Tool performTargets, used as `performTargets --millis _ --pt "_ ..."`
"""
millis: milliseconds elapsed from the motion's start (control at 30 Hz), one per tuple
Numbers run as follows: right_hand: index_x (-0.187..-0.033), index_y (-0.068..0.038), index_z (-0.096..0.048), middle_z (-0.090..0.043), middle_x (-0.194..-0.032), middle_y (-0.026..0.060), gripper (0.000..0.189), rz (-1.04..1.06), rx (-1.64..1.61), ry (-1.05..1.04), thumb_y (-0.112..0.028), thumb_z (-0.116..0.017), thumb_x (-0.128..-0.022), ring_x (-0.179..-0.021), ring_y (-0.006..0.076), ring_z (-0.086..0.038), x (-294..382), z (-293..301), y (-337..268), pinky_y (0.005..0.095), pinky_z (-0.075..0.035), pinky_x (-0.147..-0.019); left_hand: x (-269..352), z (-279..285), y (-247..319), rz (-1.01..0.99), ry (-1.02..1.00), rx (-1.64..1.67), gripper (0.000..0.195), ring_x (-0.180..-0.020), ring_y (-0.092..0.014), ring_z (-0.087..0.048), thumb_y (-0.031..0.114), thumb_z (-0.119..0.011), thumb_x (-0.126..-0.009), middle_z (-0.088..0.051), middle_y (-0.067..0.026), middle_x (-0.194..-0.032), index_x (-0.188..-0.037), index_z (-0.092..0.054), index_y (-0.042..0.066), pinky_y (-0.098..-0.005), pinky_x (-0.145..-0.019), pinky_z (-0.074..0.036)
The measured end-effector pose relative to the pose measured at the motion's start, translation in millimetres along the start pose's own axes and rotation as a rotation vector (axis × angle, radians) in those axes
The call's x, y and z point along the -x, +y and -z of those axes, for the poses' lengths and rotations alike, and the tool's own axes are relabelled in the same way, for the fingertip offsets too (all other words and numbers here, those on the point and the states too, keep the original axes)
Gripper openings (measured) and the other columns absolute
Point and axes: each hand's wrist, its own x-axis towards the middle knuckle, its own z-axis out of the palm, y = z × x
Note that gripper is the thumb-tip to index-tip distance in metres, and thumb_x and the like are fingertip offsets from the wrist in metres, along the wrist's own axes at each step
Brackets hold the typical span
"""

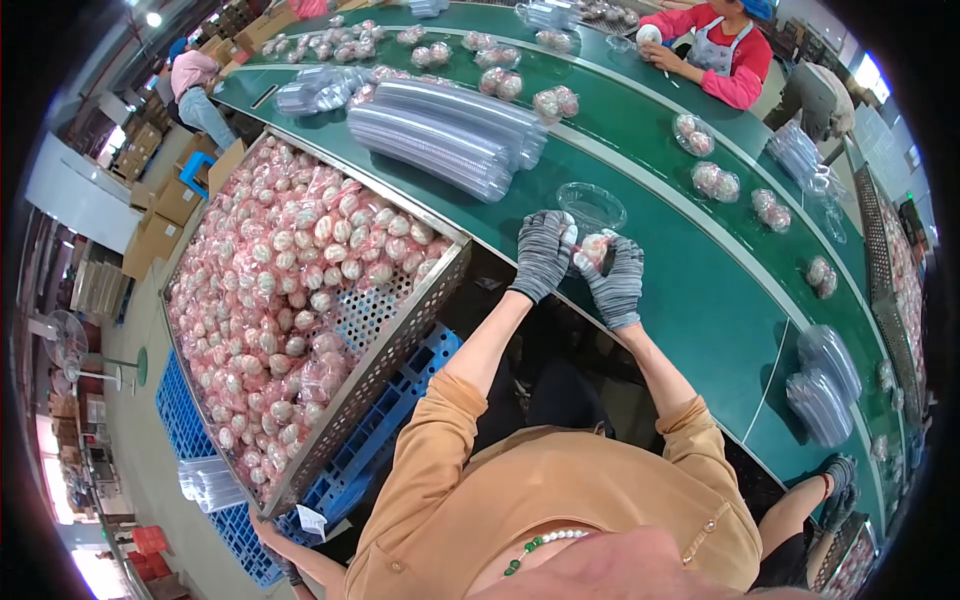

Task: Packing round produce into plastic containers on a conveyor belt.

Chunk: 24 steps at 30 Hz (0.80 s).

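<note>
My left hand (541,251), in a grey striped knit glove with pale fingertips, curls over the near side of a clear plastic clamshell container (592,204). What lies beneath its fingers is mostly hidden. Beside it, my right hand (616,277), gloved alike, grips a round white-and-pink ball (595,247) in clear film between thumb and fingers. The oval half of the container stands out beyond both hands, on the green work surface (675,277). To the left, a perforated metal bin (375,345) holds a heap of similar wrapped balls (292,255).
Nested clear containers (442,135) lie beyond my hands; another stack (823,386) lies right. Packed pairs (715,182) sit on a green conveyor belt (645,127). A co-worker (720,52) handles an item across it. Another person's gloved hands (840,487) are at lower right. A blue pallet (420,375) supports the bin.
</note>
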Motion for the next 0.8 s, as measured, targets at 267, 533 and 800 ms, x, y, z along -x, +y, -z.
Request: performTargets --millis 267,533,800 --pt "-0.105 -0.008 -0.062 -0.063 -0.099 0.017 0.048 -0.068 0.346 -0.352 -0.039 -0.083 -0.074 -0.094 0.0361 -0.064 -23 19 -30 0.0478 -0.053 -0.08 2 9 5 -0.069 -0.053 -0.078 0.022 -0.101 -0.038 -0.058 0.026 -0.062 -0.093 -0.064 -0.0167 -0.105 -0.107 -0.062 0.008 -0.0496 -0.093 -0.045" --pt "-0.128 -0.008 -0.062 -0.067 -0.119 0.0175 0.068 -0.092 -0.068 -0.622 -0.044 -0.086 -0.075 -0.105 0.0366 -0.067 -37 47 9 0.0427 -0.054 -0.091 0 2 5 -0.062 -0.073 -0.163 0.025 -0.101 -0.037 -0.061 0.025 -0.067 -0.09 -0.065 -0.0158 -0.106 -0.109 -0.064 0.009 -0.0487 -0.092 -0.047" --pt "-0.097 -0.01 -0.064 -0.07 -0.093 0.015 0.046 0.002 0.3 -0.634 -0.051 -0.076 -0.081 -0.089 0.0372 -0.069 -54 38 -4 0.0484 -0.055 -0.076 13 -5 3 -0.073 -0.137 -0.09 0.051 -0.126 -0.034 -0.053 0.04 -0.067 -0.091 -0.059 -0.0131 -0.128 -0.129 -0.054 0.008 -0.0603 -0.114 -0.03"
